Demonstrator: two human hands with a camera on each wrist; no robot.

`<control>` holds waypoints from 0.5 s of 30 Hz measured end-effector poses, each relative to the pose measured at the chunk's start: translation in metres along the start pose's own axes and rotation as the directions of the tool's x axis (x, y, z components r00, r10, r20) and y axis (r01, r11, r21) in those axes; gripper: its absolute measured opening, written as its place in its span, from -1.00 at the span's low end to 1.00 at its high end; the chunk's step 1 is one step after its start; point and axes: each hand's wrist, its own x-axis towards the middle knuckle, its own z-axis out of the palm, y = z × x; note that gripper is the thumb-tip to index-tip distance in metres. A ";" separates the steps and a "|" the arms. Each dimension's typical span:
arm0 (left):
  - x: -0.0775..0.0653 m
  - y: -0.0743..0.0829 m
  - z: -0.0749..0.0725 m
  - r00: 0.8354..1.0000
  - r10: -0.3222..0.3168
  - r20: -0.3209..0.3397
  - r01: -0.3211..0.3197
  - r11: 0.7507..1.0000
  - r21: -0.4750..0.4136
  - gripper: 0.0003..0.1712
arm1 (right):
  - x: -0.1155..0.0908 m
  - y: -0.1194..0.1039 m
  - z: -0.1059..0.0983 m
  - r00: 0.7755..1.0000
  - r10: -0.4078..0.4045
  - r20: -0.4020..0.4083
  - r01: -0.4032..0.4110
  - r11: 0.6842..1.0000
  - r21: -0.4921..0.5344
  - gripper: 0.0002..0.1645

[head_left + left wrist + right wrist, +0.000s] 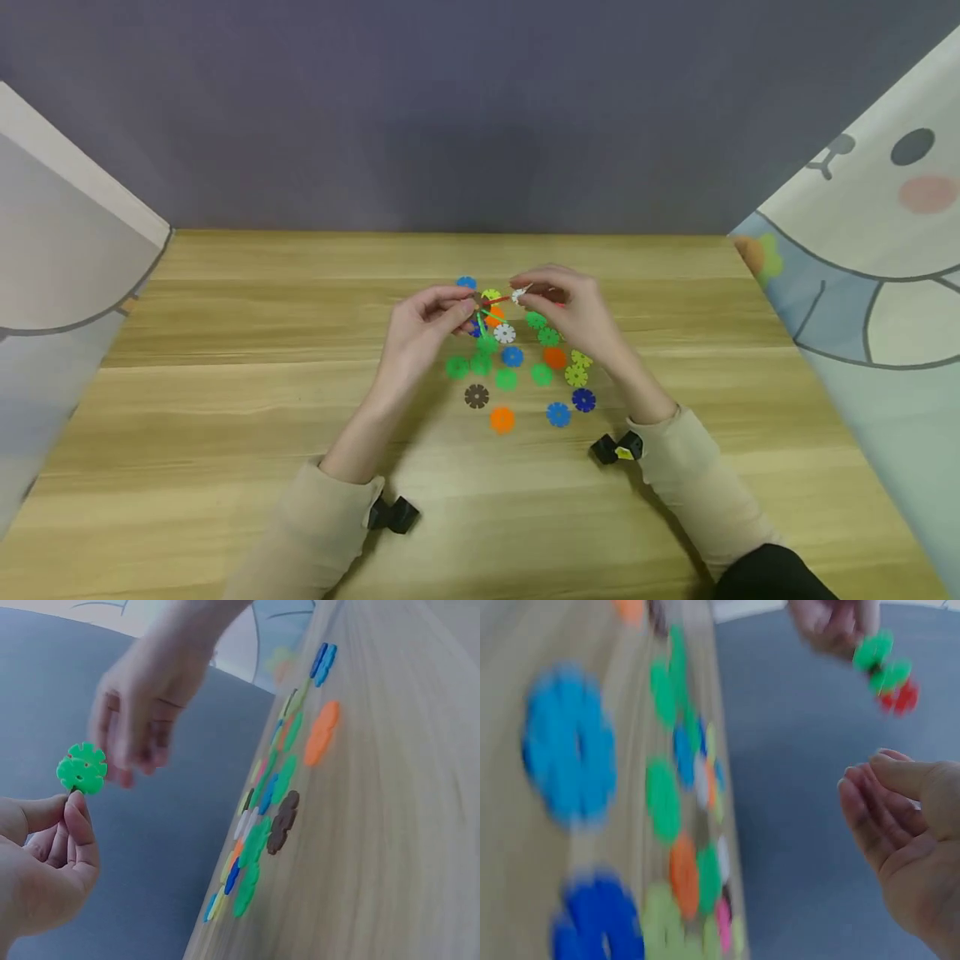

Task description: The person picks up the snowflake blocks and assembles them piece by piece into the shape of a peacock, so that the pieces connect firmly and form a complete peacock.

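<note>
Raised above the table, the left hand (435, 321) pinches a brown slotted disc (480, 298) between thumb and fingers. Joined to it are green discs (81, 771) and a red disc (900, 697), seen clearest in the right wrist view. To its right, the right hand (566, 304) is held in the air with bent fingers, apart from the joined discs. A pale sliver shows between its thumb and fingers, too small to identify. Below the hands lie a white disc (504, 333), green discs (506, 379) and another brown disc (476, 396).
Several more slotted discs lie flat on the wooden table (225, 417), among them an orange disc (502, 420), a light blue disc (558, 414), a dark blue disc (583, 400) and a yellow disc (576, 376). A grey panel (450, 117) stands behind the table.
</note>
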 end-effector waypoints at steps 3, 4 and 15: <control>0.002 -0.002 -0.001 1.000 0.021 -0.009 -0.021 1.000 0.005 -0.74 | 0.012 0.021 -0.009 0.993 0.095 0.068 -0.090 0.993 -0.079 -0.74; 0.003 -0.003 -0.001 1.000 0.023 -0.010 -0.023 1.000 0.006 -0.74 | 0.017 0.027 -0.011 0.987 0.129 0.099 -0.119 0.987 -0.105 -0.73; 0.017 -0.005 0.002 0.999 0.051 -0.016 -0.051 0.998 0.023 -0.77 | 0.057 0.075 -0.018 0.922 0.286 0.261 -0.202 0.930 -0.307 -0.55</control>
